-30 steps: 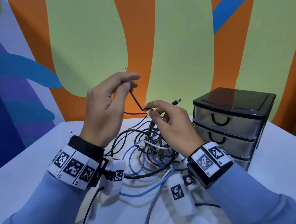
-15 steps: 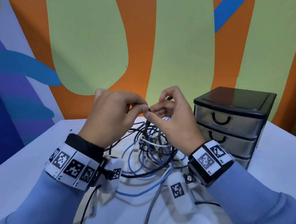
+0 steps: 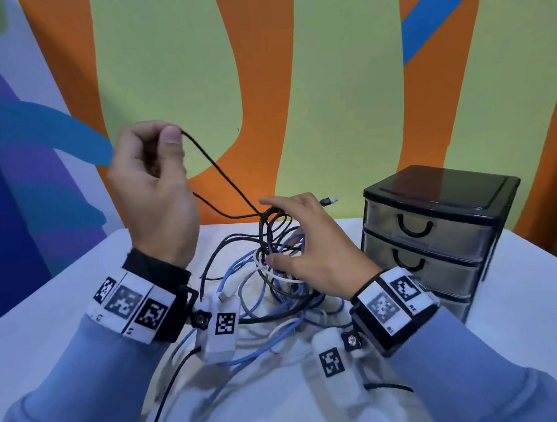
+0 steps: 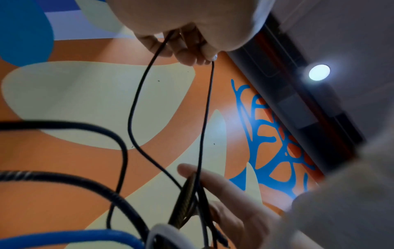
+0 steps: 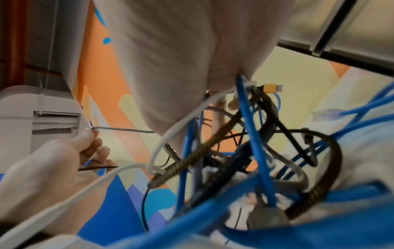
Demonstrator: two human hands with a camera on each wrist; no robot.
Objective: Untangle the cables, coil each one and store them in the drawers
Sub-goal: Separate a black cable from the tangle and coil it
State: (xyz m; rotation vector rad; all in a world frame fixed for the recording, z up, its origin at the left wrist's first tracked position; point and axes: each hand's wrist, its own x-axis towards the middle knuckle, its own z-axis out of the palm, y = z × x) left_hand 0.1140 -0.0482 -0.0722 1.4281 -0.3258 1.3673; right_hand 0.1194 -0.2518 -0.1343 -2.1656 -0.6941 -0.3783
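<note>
Two hands are working: the left hand [image 3: 153,182] is pinching the thin black cable [image 3: 218,172], slanting down-right into the tangle [image 3: 274,275] that the loosely spread right hand [image 3: 308,244] is steadying.

Drawer unit [image 3: 433,235]: lowest drawer hidden behind right wrist. Cable tangle [image 3: 274,275]: strands' routes untraceable; right-wrist view blurred.
</note>
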